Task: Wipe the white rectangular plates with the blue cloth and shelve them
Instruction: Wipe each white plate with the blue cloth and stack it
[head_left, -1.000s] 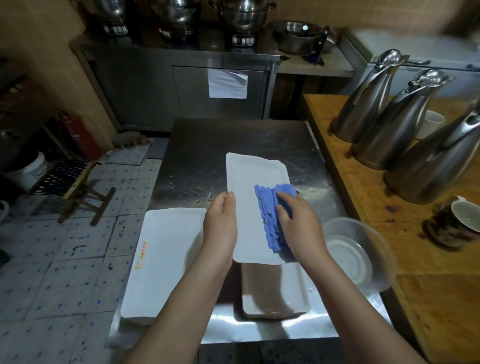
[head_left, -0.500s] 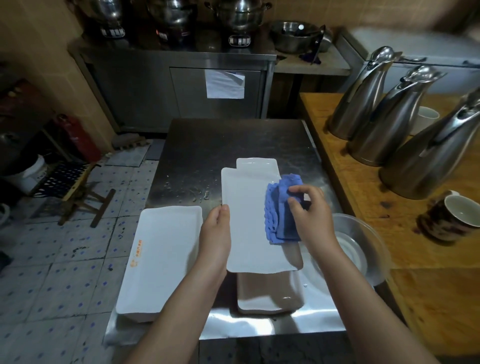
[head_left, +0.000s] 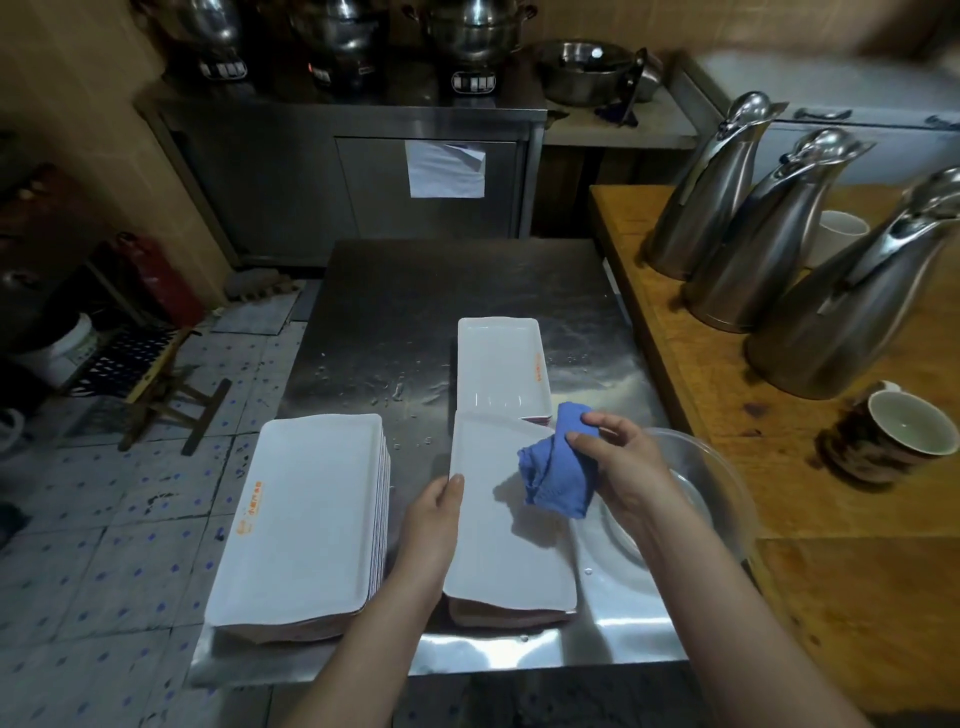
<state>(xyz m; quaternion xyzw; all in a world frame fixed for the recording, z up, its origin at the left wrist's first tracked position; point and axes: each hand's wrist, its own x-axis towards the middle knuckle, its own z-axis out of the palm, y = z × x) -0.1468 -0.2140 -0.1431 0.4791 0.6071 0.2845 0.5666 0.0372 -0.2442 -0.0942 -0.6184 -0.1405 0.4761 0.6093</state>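
My left hand grips the left edge of a white rectangular plate, held flat just above a short pile of plates near the steel table's front edge. My right hand pinches the bunched blue cloth over the plate's right side. Another white plate lies face up on the table just beyond it. A tall stack of white plates stands at the front left corner of the steel table.
A clear glass bowl sits under my right forearm at the table's right edge. On the wooden counter to the right stand three steel jugs and a dark mug. Tiled floor and a stool lie left.
The held plate has come lower and nearer to me, uncovering the plate beyond it. The cloth has moved from the plate's right edge and is now bunched up in my right fingers.
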